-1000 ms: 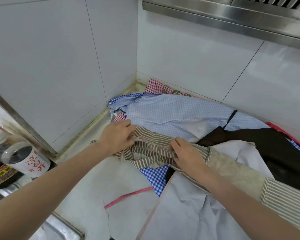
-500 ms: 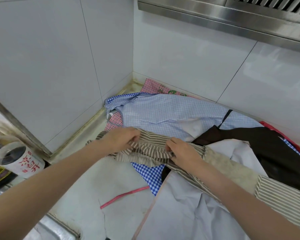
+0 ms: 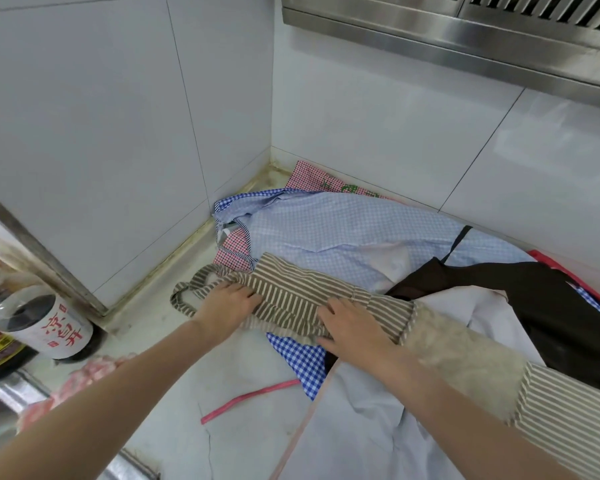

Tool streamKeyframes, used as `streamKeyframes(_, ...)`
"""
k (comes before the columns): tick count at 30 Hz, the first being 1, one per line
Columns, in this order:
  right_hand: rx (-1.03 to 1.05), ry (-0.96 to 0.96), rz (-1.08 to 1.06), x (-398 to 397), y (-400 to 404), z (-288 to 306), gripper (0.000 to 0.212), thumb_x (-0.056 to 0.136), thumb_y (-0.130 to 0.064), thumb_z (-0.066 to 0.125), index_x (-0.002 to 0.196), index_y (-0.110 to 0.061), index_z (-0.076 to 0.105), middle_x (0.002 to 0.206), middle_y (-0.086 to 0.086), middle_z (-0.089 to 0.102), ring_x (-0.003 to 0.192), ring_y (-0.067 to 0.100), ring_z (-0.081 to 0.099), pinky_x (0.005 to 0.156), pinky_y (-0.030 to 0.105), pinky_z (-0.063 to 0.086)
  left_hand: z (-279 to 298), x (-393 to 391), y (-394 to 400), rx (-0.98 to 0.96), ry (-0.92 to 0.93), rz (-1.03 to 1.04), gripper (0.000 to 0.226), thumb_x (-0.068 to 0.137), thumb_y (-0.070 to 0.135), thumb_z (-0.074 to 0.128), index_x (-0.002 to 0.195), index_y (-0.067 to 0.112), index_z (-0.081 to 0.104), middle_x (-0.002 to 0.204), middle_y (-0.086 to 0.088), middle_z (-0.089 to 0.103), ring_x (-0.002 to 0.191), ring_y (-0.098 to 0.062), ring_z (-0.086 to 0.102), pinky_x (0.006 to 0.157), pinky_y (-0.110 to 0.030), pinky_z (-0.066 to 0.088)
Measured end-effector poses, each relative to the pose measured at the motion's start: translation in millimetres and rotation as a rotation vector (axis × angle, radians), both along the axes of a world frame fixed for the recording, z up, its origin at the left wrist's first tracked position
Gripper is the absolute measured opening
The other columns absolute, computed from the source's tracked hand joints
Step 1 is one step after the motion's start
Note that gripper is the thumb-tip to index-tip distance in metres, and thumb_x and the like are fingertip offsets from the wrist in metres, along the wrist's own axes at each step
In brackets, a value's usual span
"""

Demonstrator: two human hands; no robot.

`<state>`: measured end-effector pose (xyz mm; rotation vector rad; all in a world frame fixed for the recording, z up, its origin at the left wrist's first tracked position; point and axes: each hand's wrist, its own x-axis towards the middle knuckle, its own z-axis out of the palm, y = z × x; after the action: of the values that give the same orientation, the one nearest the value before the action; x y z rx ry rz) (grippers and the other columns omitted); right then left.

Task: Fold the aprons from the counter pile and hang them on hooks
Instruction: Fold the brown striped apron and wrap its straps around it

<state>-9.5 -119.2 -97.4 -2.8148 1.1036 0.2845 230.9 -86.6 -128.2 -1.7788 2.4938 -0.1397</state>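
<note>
The left hand (image 3: 227, 303) is now lying flatter on the striped apron (image 3: 291, 289) than a moment ago, the right hand (image 3: 352, 327) is pressing it spread on the worktop (image 3: 174, 344) pile, so folding is just starting.

Both hands press a brown striped apron (image 3: 291, 289) atop the pile: left hand (image 3: 227, 304), right hand (image 3: 355, 327). Its loop (image 3: 187, 292) lies on the table (image 3: 174, 382).
</note>
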Motion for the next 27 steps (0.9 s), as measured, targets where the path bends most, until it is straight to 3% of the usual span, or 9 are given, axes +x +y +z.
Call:
streamKeyframes(1, 0.011, -0.002, 0.001, 4.4, -0.9, 2.0, 0.031, 0.094, -0.034, 0.048, 0.115, -0.01, 0.049, 0.118, 0.01, 0.05, 0.113, 0.025, 0.047, 0.089, 0.034, 0.036, 1.5, 1.5, -0.4, -0.072, 0.027, 0.009, 0.042, 0.045, 0.009, 0.089, 0.08, 0.017, 0.068, 0.079, 0.0, 0.069, 0.071, -0.018, 0.067, 0.064, -0.026, 0.053)
streamKeyframes(3, 0.102, 0.029, 0.02, 11.7, -4.9, 3.9, 0.009, 0.093, -0.025, 0.049, 0.09, -0.017, 0.049, 0.098, 0.005, 0.056, 0.098, 0.022, 0.053, 0.073, 0.031, 0.036, 6.4, 0.9, -1.6, -0.081, 0.103, 0.107, 0.049, 0.052, 0.015, 0.086, 0.096, 0.011, 0.064, 0.097, -0.005, 0.065, 0.087, -0.023, 0.063, 0.071, -0.034, 0.056)
streamKeyframes(5, 0.228, 0.025, 0.029, 17.7, -11.0, 3.9, 0.025, 0.088, -0.016, 0.051, 0.068, -0.022, 0.037, 0.073, -0.004, 0.047, 0.079, 0.018, 0.05, 0.064, 0.029, 0.029, 5.3, 1.5, -3.8, 0.038, 0.151, 0.248, 0.057, 0.075, 0.025, 0.071, 0.124, 0.01, 0.045, 0.125, -0.008, 0.047, 0.113, -0.028, 0.048, 0.092, -0.04, 0.047)
streamKeyframes(7, 0.355, -0.033, 0.006, 18.5, -15.9, 10.7, 0.032, 0.084, -0.013, 0.055, 0.063, -0.025, 0.034, 0.064, -0.01, 0.041, 0.069, 0.012, 0.045, 0.065, 0.026, 0.027, 1.0, 4.2, -8.1, 0.064, 0.122, 0.303, 0.058, 0.082, 0.029, 0.063, 0.13, 0.012, 0.034, 0.13, -0.007, 0.038, 0.118, -0.027, 0.044, 0.097, -0.036, 0.043)
streamKeyframes(11, 0.443, -0.044, -0.017, 11.7, -20.5, 21.0, 0.018, 0.083, -0.013, 0.062, 0.074, -0.02, 0.049, 0.065, -0.016, 0.042, 0.059, 0.0, 0.039, 0.056, 0.011, 0.031, 5.4, -0.3, -12.6, 0.151, 0.21, 0.409, 0.055, 0.085, 0.025, 0.063, 0.126, 0.011, 0.03, 0.123, -0.008, 0.044, 0.106, -0.025, 0.055, 0.083, -0.032, 0.047)
streamKeyframes(14, 0.421, 0.074, 0.029, 11.7, -20.8, 15.3, 0.03, 0.082, -0.01, 0.059, 0.065, -0.025, 0.039, 0.07, -0.013, 0.045, 0.07, 0.008, 0.044, 0.061, 0.02, 0.031, 6.2, 1.2, -12.3, 0.056, 0.041, 0.303, 0.04, 0.089, 0.02, 0.056, 0.126, 0.014, 0.043, 0.119, -0.005, 0.057, 0.107, -0.023, 0.057, 0.085, -0.033, 0.046)
streamKeyframes(19, 0.347, 0.177, 0.056, 20.4, -18.1, 2.4, 0.037, 0.085, -0.013, 0.057, 0.065, -0.027, 0.03, 0.074, -0.008, 0.043, 0.082, 0.012, 0.042, 0.067, 0.026, 0.023, 25.7, 20.4, -9.8, -0.366, 0.091, 0.075, 0.026, 0.049, 0.007, 0.081, 0.071, 0.013, 0.068, 0.071, -0.001, 0.067, 0.063, -0.02, 0.065, 0.051, -0.024, 0.047)
streamKeyframes(23, 0.335, 0.174, 0.045, 22.9, -16.3, -2.1, 0.036, 0.086, -0.012, 0.055, 0.066, -0.026, 0.028, 0.072, -0.008, 0.04, 0.084, 0.014, 0.043, 0.075, 0.031, 0.024, 20.8, 18.9, 1.2, -0.153, 0.124, 0.22, 0.037, 0.066, 0.027, 0.08, 0.095, 0.012, 0.061, 0.085, -0.001, 0.065, 0.069, -0.018, 0.065, 0.051, -0.025, 0.047)
streamKeyframes(27, 0.349, 0.134, 0.015, 24.8, -17.5, -4.6, 0.031, 0.084, -0.014, 0.058, 0.068, -0.024, 0.033, 0.07, -0.011, 0.04, 0.083, 0.014, 0.043, 0.077, 0.033, 0.024, 14.4, 0.1, 12.4, -0.231, 0.194, -0.025, 0.059, 0.049, 0.023, 0.087, 0.091, 0.017, 0.045, 0.068, 0.004, 0.063, 0.048, -0.01, 0.057, 0.037, -0.014, 0.031)
